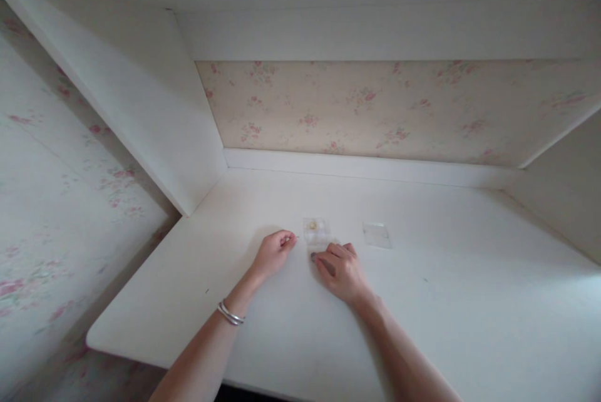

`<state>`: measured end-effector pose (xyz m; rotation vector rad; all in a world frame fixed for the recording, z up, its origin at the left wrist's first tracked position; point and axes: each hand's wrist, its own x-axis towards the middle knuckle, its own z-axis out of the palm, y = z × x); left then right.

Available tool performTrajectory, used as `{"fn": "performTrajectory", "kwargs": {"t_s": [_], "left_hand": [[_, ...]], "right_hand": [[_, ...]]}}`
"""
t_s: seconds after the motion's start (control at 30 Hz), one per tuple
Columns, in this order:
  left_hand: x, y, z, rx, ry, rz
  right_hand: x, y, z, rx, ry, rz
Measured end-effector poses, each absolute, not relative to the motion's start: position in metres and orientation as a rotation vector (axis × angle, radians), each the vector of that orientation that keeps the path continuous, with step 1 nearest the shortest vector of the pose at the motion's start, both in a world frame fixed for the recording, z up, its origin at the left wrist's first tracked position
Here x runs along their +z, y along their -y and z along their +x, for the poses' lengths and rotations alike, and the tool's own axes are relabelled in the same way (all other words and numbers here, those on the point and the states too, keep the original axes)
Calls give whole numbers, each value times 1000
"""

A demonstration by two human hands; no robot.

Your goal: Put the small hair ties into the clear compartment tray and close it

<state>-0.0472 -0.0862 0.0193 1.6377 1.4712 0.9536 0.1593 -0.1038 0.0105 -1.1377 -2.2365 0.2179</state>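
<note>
Two hands rest low on the white desk (469, 302), and both are busy with very small things. Your left hand (273, 253) has its fingers curled shut, pinching what looks like a thin needle or pin (292, 238) whose tip points right toward a small clear packet (316, 231). Your right hand (342, 270) lies just beside and below that packet, fingers bent down on a small dark object (313, 257) (too small to identify). The packet holds something pale yellow and appears unopened, so I judge the work is at an early stage. A second clear packet (376, 235) lies apart to the right, untouched. No brand, label or writing can be read anywhere; only floral wallpaper (375, 108) shows behind.
</note>
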Motion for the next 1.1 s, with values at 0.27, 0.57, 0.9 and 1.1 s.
{"fn": "performTrajectory", "kwargs": {"t_s": [0.27, 0.57, 0.9, 1.1], "left_hand": [[20, 38, -13, 971, -1516, 1809], [17, 34, -7, 916, -1568, 1920], [23, 89, -21, 881, -1490, 1826], [17, 96, -24, 892, -1449, 1779]], "right_hand": [[11, 104, 162, 170, 2287, -1146], [12, 104, 162, 93, 2300, -1138], [12, 105, 160, 79, 2327, -1131], [12, 102, 158, 146, 2241, -1149]]}}
